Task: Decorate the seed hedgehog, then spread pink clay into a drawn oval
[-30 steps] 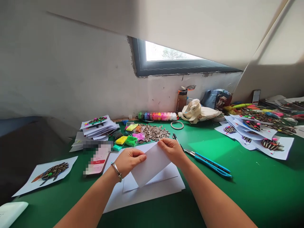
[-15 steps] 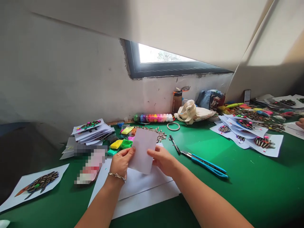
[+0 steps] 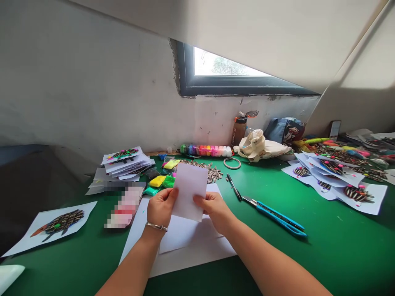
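Observation:
Between my hands a small rectangular sheet of white paper (image 3: 190, 192) is held up and tilted, above larger white sheets (image 3: 179, 236) lying on the green table. My left hand (image 3: 161, 205), with a silver bracelet at the wrist, pinches its left edge, thumb in front. On the opposite edge my right hand (image 3: 212, 207) grips it the same way; the fingers behind the paper are partly hidden. To the right lie a black pen (image 3: 233, 187) and a blue utility knife (image 3: 280, 218) with its blade out. Sunflower seeds (image 3: 212, 172) and coloured clay packets (image 3: 158, 181) lie behind the paper.
A stack of seed pictures (image 3: 126, 164) stands at the left, with a single seed picture (image 3: 61, 224) nearer. More seed pictures (image 3: 342, 179) lie at the right. A tape roll (image 3: 232, 163), bottle (image 3: 239, 130) and cloth bag (image 3: 261, 146) stand near the wall.
The view has turned slightly left, so most things sit farther right. Both hands still hold the small paper, which now stands a little more upright.

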### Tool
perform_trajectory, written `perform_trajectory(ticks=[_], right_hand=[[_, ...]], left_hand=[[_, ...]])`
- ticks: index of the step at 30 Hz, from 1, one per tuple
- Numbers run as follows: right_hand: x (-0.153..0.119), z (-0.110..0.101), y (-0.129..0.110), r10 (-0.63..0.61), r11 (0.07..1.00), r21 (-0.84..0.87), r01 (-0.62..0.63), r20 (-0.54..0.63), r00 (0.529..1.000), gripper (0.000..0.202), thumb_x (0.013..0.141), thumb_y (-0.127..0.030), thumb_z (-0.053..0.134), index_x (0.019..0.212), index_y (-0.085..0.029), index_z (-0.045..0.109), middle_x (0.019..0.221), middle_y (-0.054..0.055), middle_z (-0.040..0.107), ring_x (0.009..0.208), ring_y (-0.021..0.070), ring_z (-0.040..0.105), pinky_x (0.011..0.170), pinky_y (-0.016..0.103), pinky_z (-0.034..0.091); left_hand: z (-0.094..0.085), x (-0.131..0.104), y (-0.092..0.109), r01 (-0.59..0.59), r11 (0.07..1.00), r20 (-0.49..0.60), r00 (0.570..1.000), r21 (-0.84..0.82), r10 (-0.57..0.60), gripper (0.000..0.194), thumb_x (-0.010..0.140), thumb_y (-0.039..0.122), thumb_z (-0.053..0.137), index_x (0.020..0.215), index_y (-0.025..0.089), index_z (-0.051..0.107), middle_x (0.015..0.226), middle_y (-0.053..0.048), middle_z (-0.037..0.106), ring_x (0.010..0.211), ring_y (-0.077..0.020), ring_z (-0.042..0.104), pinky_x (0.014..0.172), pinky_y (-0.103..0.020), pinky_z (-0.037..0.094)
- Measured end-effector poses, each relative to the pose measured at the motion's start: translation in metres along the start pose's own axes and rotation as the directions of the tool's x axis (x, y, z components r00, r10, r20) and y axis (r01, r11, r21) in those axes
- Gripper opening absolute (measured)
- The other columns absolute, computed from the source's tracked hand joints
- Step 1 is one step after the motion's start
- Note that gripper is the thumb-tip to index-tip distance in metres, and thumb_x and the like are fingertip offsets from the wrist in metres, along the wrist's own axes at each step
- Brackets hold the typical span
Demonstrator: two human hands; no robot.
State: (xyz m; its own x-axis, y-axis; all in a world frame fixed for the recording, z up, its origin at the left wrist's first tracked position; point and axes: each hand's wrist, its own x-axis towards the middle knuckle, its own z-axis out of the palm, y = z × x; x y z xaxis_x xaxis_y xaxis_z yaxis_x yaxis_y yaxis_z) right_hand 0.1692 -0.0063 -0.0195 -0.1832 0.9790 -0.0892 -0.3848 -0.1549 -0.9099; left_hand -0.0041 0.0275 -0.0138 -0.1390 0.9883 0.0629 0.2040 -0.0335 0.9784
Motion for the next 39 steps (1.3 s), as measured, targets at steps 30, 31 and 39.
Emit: perform_trajectory(ticks=[30, 31, 39], right_hand=[[-0.004, -0.011, -0.006, 0.138, 0.990, -0.028, -0.135, 0.185, 0.973, 0.045, 0.061, -0.046, 0.078, 0.090, -0.012, 0.070, 0.079, 0.007, 0.068, 0.065, 0.0151, 0.063, 0.061, 0.027, 0.047], [-0.003, -0.010, -0.004, 0.128, 0.991, 0.014, -0.132, 0.153, 0.980, 0.046, 0.060, -0.046, 0.079, 0.090, -0.012, 0.071, 0.080, 0.008, 0.068, 0.068, 0.0164, 0.063, 0.064, 0.029, 0.048], [0.002, -0.013, -0.008, 0.049, 0.995, 0.088, -0.045, -0.055, 0.997, 0.044, 0.059, -0.048, 0.079, 0.081, -0.011, 0.070, 0.073, 0.007, 0.069, 0.065, 0.0172, 0.064, 0.070, 0.033, 0.050]], left_hand=[[-0.005, -0.004, 0.013, -0.325, 0.813, 0.044, 0.936, 0.482, 0.348, 0.036, 0.080, 0.050, 0.048, 0.080, 0.020, 0.070, 0.062, 0.002, 0.067, 0.056, -0.0143, 0.057, 0.052, -0.022, 0.042], [-0.005, -0.004, 0.013, -0.339, 0.808, 0.058, 0.932, 0.481, 0.357, 0.036, 0.080, 0.049, 0.048, 0.080, 0.021, 0.070, 0.063, 0.002, 0.068, 0.057, -0.0144, 0.058, 0.053, -0.022, 0.042], [0.003, -0.008, 0.016, -0.402, 0.766, 0.115, 0.908, 0.501, 0.402, 0.034, 0.081, 0.046, 0.046, 0.077, 0.020, 0.068, 0.062, 0.001, 0.067, 0.053, -0.0137, 0.056, 0.051, -0.021, 0.040]])
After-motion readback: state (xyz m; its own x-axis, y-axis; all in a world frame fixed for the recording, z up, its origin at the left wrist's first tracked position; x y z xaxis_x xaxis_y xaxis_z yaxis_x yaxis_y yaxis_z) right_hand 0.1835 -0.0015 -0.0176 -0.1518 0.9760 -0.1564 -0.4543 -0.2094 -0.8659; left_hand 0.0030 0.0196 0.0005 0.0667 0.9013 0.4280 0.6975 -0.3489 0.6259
